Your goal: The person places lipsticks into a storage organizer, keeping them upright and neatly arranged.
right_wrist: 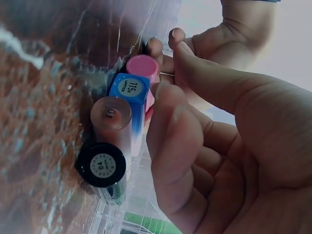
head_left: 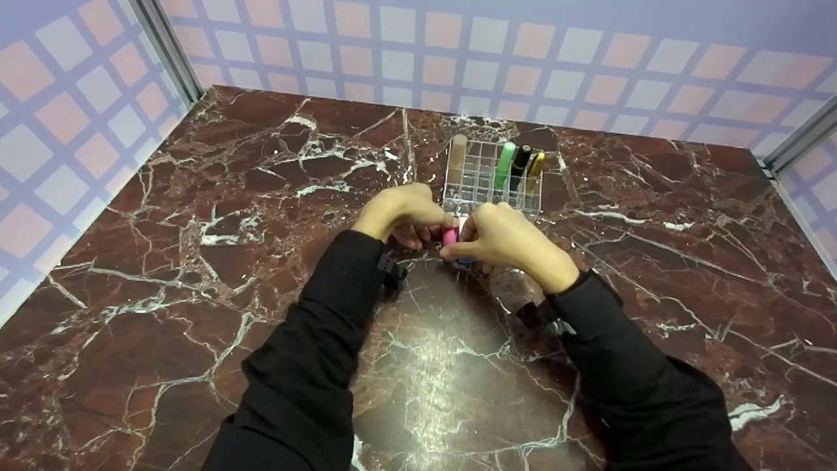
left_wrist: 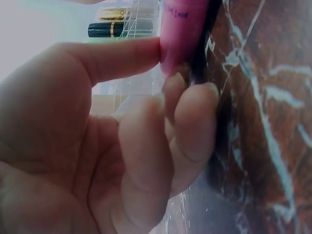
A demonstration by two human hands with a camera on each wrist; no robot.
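black sleeves [head_left: 307, 366] stretch forward across the marbled table [head_left: 157, 314], both forearms angling inward until the hands nearly meet. beside them lies a row of cosmetic tubes in front of a clear rack [head_left: 476, 171]. the blue tube [right_wrist: 130, 90] bears a round end label reading "115" and "lipstick"; the clear-capped tube [right_wrist: 111, 113] next to it is marked "01"; the black-capped tube [right_wrist: 101, 165] has a round sticker that looks like "04". at the other end of the row lies the pink tube [left_wrist: 183, 34], its dark lettering too blurred to read.

left hand [head_left: 405, 208] arches with its wrist raised, one digit's tip against the pink tube and other fingers bent close to its end; whether they pinch it, i cannot tell. right hand [head_left: 507, 235] comes from the other side, thumb reaching toward the pink tube, fingers curled beside the blue one; whether they grasp anything is unclear.

in the rack stand brown [head_left: 459, 160], green [head_left: 504, 165], black [head_left: 521, 163] and gold [head_left: 536, 165] tubes, the gold one's letters illegible.
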